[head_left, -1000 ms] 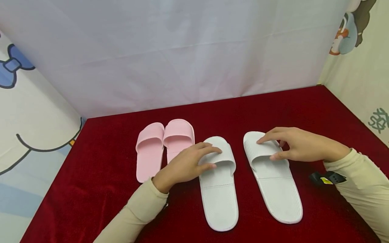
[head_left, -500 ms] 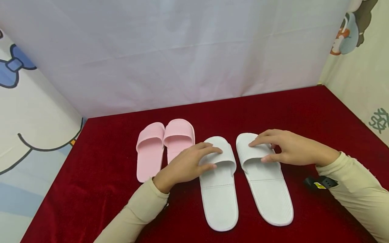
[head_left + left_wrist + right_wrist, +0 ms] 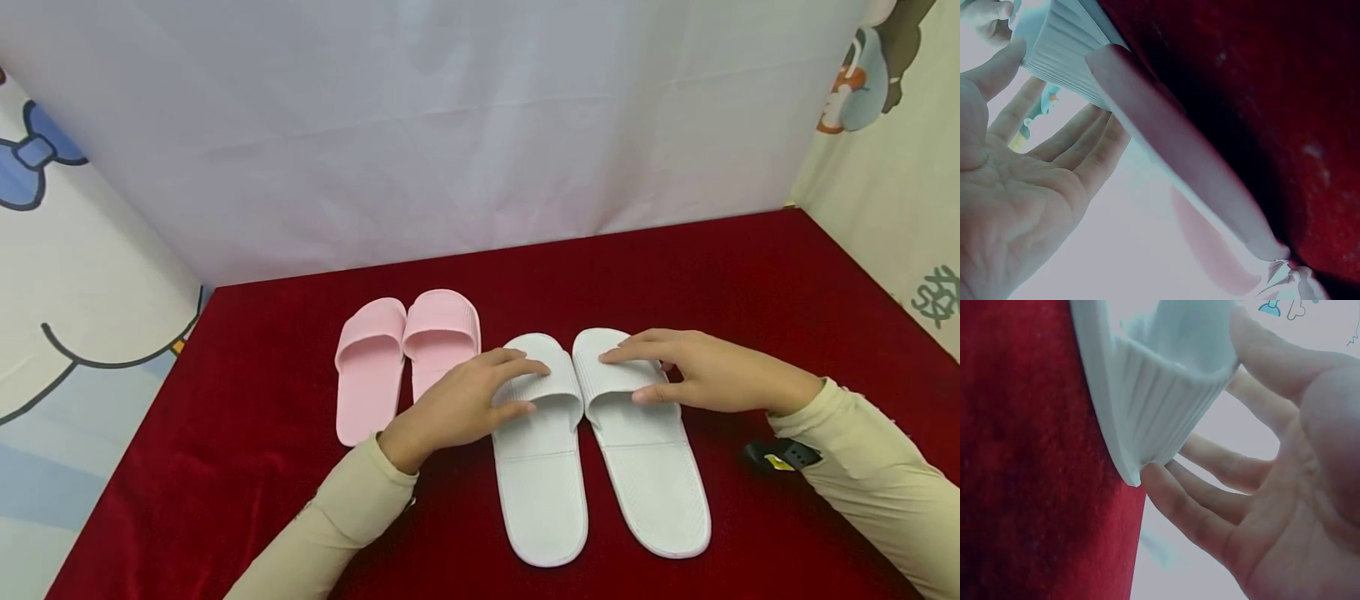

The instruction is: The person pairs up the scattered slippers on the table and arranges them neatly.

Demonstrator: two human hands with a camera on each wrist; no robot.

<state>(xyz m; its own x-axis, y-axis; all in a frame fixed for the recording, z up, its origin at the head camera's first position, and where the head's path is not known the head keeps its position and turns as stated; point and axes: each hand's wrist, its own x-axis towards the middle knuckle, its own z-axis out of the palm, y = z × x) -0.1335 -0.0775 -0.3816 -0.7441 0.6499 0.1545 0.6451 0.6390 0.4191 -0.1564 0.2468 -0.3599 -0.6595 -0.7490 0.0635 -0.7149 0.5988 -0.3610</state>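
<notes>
Two white slippers lie side by side on the red cloth, straps toward the back. Their front parts meet or nearly meet, while their heels spread apart. My left hand [image 3: 461, 400] holds the left white slipper [image 3: 542, 500] across its ribbed strap, thumb by the strap's opening. Over the strap of the right white slipper [image 3: 656, 500], my right hand [image 3: 708, 371] has its thumb at the opening and its fingers toward the toe. In the right wrist view, fingertips touch the side of the ribbed strap [image 3: 1166, 400]. Part of each strap is hidden by the hand.
A pair of pink slippers, the left one [image 3: 370, 383] and the right one [image 3: 442, 329], lies behind my left forearm, which partly covers the right one. A pale curtain [image 3: 480, 150] closes off the back of the red cloth [image 3: 247, 433]. Printed sheets hang on both sides.
My right hand has slid the right white slipper leftward along the cloth, closing the gap to the left one. The left hand and its slipper have stayed in place.
</notes>
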